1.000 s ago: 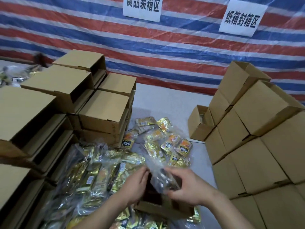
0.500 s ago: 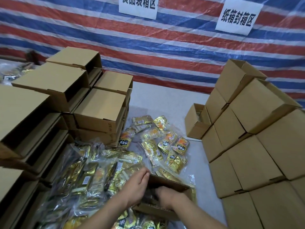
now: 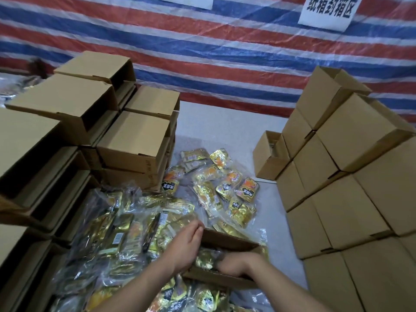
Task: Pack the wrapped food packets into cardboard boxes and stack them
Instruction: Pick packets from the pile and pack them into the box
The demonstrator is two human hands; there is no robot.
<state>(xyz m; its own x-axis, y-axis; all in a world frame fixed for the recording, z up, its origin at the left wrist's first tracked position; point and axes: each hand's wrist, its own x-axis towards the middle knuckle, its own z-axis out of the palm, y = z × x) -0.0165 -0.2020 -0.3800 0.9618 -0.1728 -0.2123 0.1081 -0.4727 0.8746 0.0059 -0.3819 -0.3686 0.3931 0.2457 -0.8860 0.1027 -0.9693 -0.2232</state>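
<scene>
The right hand (image 3: 234,263) is down inside the open cardboard box (image 3: 227,240), knuckles up. Its fingers (image 3: 221,260) curl downward onto a gold wrapped packet (image 3: 206,258) lying in the box; whether they pinch it or merely press it flat cannot be determined, since the fingertips are hidden. A second ago this hand held a clear-wrapped packet above the box; half a second ago it had dropped into the opening. Judgement: the packet has been delivered into the box and is being seated, so one more unit of the packing step is nearly done.

The left hand (image 3: 188,246) rests against the box's left wall, fingers together and nearly straight, bracing the box rather than gripping anything. It has kept that post over the last second.

The box sits on the table (image 3: 225,131) amid the loose pile of packets (image 3: 126,224), which spreads to the left and ahead, with a smaller scatter of packets (image 3: 225,185) beyond. Plenty of stock remains unpacked.

Further out, stacked boxes on the left (image 3: 135,136) lie with their open ends showing; a closed stack on the right (image 3: 351,188) stands well apart, with one small open box (image 3: 267,154) just beside it. A striped tarpaulin (image 3: 225,52) forms the backdrop.
</scene>
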